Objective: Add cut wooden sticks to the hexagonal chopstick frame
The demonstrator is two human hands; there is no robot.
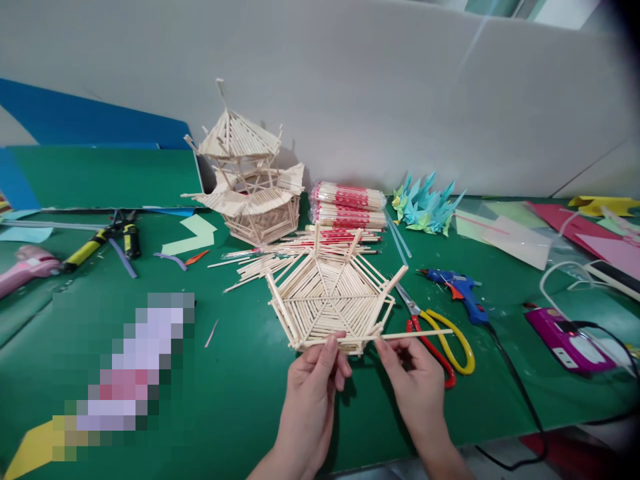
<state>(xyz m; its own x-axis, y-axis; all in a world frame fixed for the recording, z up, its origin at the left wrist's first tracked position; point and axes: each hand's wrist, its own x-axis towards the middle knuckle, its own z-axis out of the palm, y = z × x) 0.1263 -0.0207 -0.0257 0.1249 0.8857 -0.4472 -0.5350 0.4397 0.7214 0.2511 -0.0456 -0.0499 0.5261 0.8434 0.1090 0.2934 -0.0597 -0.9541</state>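
A hexagonal basket of wooden sticks point(333, 297) rests on the green table point(240, 400) in front of me. My left hand point(313, 380) and my right hand point(413, 373) both pinch one thin wooden stick point(400, 335), which lies level along the basket's near edge. Its right end reaches out over the scissors point(440, 340). The left fingertips press the stick against the basket's rim.
Behind stands a stick pagoda model point(247, 180), with loose sticks point(260, 263) and wrapped chopstick packs point(347, 207). A blue glue gun point(463, 293), a pink device point(567, 340) with cables, paper cranes point(425, 203), pliers point(107, 240) and coloured paper lie around.
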